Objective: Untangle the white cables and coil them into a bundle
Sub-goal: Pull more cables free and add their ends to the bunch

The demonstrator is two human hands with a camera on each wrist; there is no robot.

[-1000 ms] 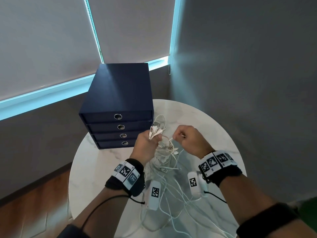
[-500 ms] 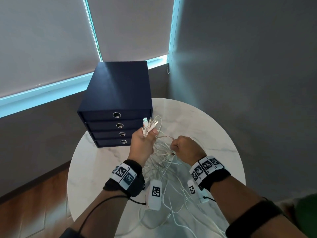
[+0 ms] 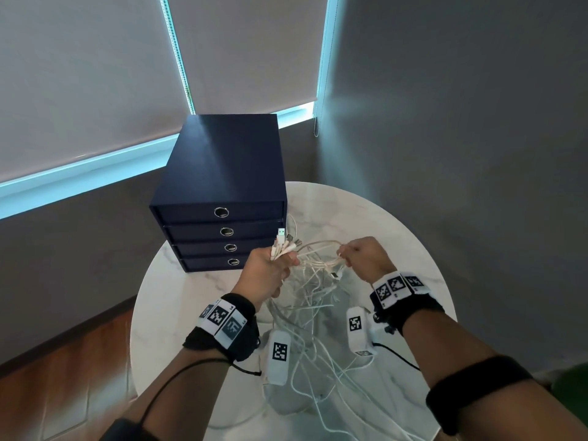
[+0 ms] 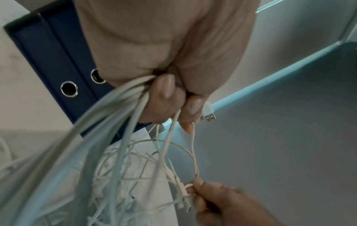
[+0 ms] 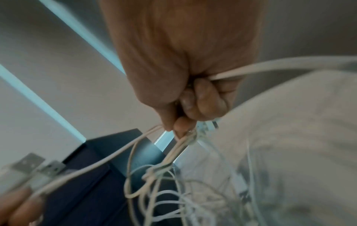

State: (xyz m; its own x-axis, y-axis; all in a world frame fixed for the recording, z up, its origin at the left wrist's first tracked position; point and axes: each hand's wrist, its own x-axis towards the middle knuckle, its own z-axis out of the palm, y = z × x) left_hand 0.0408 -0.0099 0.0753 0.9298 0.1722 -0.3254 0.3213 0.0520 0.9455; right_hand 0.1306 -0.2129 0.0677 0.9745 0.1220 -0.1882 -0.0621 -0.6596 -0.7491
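both hands are closed on white cables above the counter, mid-untangling.

a bunch of plug ends is gripped in the fist of the left hand, with usb connectors fanned out above the knuckles, just in front of the navy drawer box. a few strands are pinched by the right hand to the right, fingers curled, and are drawn taut between the two fists. the rest of the white cables hangs in a loose snarl down to the marble counter, trailing toward the near edge. the untangling step is judged to be under way; no coil is formed yet. next, the pinched strands would need to be worked free of the knot before winding is begun. both wrists are held raised, knuckles up.
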